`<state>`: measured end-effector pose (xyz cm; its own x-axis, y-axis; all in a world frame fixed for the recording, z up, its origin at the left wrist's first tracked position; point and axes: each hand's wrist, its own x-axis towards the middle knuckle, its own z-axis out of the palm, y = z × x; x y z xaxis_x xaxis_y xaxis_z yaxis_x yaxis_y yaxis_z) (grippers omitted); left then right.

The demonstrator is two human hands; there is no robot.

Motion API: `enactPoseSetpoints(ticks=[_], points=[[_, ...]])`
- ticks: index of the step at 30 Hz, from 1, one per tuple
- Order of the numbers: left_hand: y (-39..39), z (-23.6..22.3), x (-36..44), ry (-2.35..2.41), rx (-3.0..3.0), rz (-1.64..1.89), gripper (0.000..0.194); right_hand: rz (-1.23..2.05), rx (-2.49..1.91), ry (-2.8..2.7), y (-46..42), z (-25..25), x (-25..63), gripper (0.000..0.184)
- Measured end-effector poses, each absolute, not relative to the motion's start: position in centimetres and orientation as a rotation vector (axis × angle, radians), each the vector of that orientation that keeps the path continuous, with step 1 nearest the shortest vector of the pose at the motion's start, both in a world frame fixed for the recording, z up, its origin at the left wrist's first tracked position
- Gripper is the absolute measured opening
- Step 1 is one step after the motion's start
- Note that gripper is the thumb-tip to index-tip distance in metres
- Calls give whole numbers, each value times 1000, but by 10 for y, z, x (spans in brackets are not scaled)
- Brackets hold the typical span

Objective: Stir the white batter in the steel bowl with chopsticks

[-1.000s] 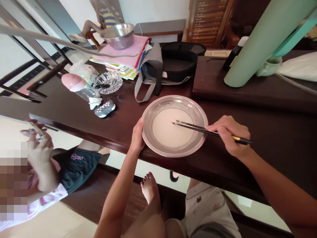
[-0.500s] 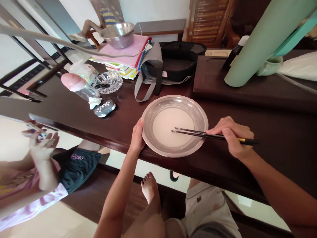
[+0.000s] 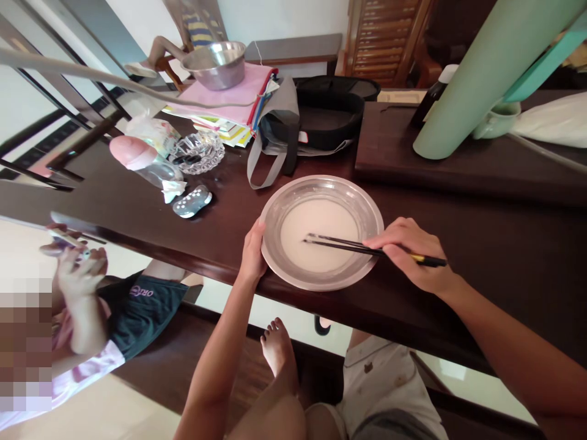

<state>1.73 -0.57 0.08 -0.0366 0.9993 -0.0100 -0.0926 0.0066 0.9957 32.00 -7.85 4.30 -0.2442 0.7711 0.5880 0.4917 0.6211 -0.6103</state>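
A wide metal basin (image 3: pixel 322 280) stands near the front edge of the dark table, with a milky white liquid (image 3: pixel 321 220) in its bottom. My left hand (image 3: pixel 253 252) grips the basin's left rim, its thumb at the edge and the other fingers mostly hidden beside the wall. In my right hand (image 3: pixel 410 249) is a pair of black chopsticks (image 3: pixel 339 243), fingers closed round their upper part. The chopsticks reach over the right rim, and their tips are in the white liquid, left of its middle.
Behind the basin sits a grey and black bag (image 3: pixel 328 122). Leftward are a game controller (image 3: pixel 192 201), a glass ashtray (image 3: pixel 202 153) and a metal bowl (image 3: pixel 217 66) on books. A green cylinder (image 3: pixel 454 91) leans at right. Another person's hand (image 3: pixel 82 272) holds a phone at far left.
My right hand has moved left with the chopsticks, carrying their tips further left through the liquid. My left hand stays on the basin's rim.
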Motion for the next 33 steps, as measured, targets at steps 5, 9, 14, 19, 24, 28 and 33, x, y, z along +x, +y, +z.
enactPoseSetpoints(ticks=[5, 9, 14, 19, 24, 28, 33], points=[[-6, 3, 18, 1170, 1130, 1272, 39, 278, -1045, -1826, -77, 41, 325, 20], [-6, 3, 18, 1200, 1133, 1268, 39, 325, -941, -1730, -78, 41, 325, 29], [-6, 1, 18, 1174, 1144, 1266, 41, 326, -1034, -1917, -78, 44, 320, 16], [-6, 1, 18, 1196, 1134, 1260, 40, 303, -954, -1720, -77, 39, 325, 26], [-7, 3, 18, 1203, 1151, 1274, 40, 360, -981, -1870, -78, 41, 321, 20], [-7, 3, 19, 1207, 1162, 1272, 39, 289, -1044, -1852, -77, 40, 323, 18], [-6, 1, 18, 1180, 1138, 1271, 39, 346, -903, -1717, -77, 38, 326, 28]])
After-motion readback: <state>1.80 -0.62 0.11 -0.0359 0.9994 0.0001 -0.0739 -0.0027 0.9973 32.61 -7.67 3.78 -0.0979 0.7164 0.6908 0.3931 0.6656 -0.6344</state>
